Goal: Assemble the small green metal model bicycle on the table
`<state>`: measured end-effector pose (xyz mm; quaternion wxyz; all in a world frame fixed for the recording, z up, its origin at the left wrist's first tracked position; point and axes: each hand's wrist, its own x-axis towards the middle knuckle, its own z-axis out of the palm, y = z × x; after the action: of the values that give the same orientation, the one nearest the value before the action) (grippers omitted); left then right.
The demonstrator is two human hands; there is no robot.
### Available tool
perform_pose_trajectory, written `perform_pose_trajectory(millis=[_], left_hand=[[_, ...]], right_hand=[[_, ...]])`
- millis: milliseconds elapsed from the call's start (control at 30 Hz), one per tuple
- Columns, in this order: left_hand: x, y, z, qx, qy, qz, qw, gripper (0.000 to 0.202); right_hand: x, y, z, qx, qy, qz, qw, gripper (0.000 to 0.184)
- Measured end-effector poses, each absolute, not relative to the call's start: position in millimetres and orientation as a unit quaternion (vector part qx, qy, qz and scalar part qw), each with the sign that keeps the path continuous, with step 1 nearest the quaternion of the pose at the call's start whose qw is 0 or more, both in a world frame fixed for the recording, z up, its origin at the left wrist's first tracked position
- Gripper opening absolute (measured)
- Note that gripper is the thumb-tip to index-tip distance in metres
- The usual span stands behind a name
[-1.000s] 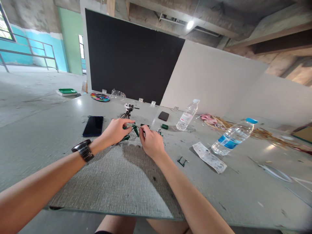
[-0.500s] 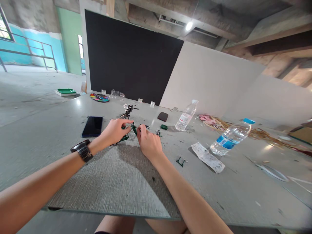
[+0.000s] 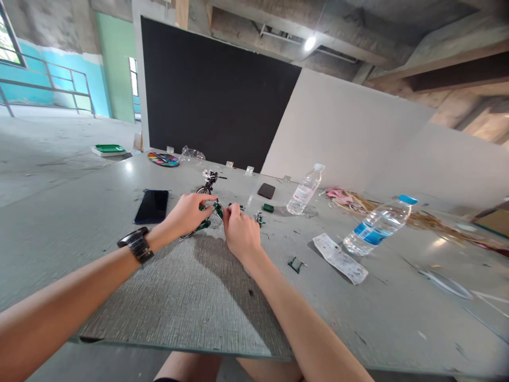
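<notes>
A small green model bicycle (image 3: pixel 204 224) stands on the table between my two hands. My left hand (image 3: pixel 190 214) is closed on its upper frame from the left, the index finger reaching over the top. From the right, my right hand (image 3: pixel 241 227) pinches at the bicycle's front part; the fingertips hide just what they grip. Close behind stands a second, black model bicycle (image 3: pixel 207 182). Right of my right hand lie small dark green and silver parts (image 3: pixel 259 218) and a green block (image 3: pixel 268 208). A green frame-like piece (image 3: pixel 296 264) lies nearer the front.
A dark phone (image 3: pixel 151 207) lies at left, a paint palette (image 3: pixel 163 159) behind it. To the right are a clear bottle (image 3: pixel 304 192), a blue-capped bottle (image 3: pixel 377 227), an instruction sheet (image 3: pixel 340 258) and scissors (image 3: pixel 445 283). A black panel (image 3: pixel 214 95) rises behind the table.
My right hand has shifted very slightly at the bicycle's front, uncovering a bit more of the small parts beside it. My left hand keeps its place; the whole view has drifted slightly.
</notes>
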<state>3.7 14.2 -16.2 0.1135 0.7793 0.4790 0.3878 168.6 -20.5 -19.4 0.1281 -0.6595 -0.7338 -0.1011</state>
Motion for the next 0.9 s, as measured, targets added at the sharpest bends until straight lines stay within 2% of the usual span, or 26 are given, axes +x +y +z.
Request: perform_pose_trajectory(millis=[133, 267, 367, 433, 633, 900], left_hand=[[5.2, 11.5, -13.8, 0.777, 0.488, 0.380, 0.114, 0.040], [7.0, 10.4, -14.2, 0.776, 0.489, 0.382, 0.114, 0.040], [7.6, 11.8, -16.8, 0.779, 0.482, 0.387, 0.108, 0.040], [7.7, 13.0, -18.6, 0.780, 0.478, 0.391, 0.099, 0.039], [7.7, 14.8, -19.9, 0.778, 0.483, 0.392, 0.088, 0.040], [9.3, 16.7, -22.2, 0.781, 0.486, 0.384, 0.076, 0.042]], right_hand=[[168.8, -20.7, -18.3, -0.644, -0.746, -0.105, 0.134, 0.028], [173.7, -21.0, -18.9, -0.609, -0.773, -0.141, 0.104, 0.018], [175.4, -18.7, -20.3, -0.603, -0.782, -0.126, 0.097, 0.016], [175.0, -16.2, -22.5, -0.610, -0.777, -0.090, 0.126, 0.016], [169.2, -11.5, -30.3, -0.591, -0.752, 0.012, 0.291, 0.017], [163.0, -5.8, -30.1, -0.593, -0.680, 0.128, 0.411, 0.020]])
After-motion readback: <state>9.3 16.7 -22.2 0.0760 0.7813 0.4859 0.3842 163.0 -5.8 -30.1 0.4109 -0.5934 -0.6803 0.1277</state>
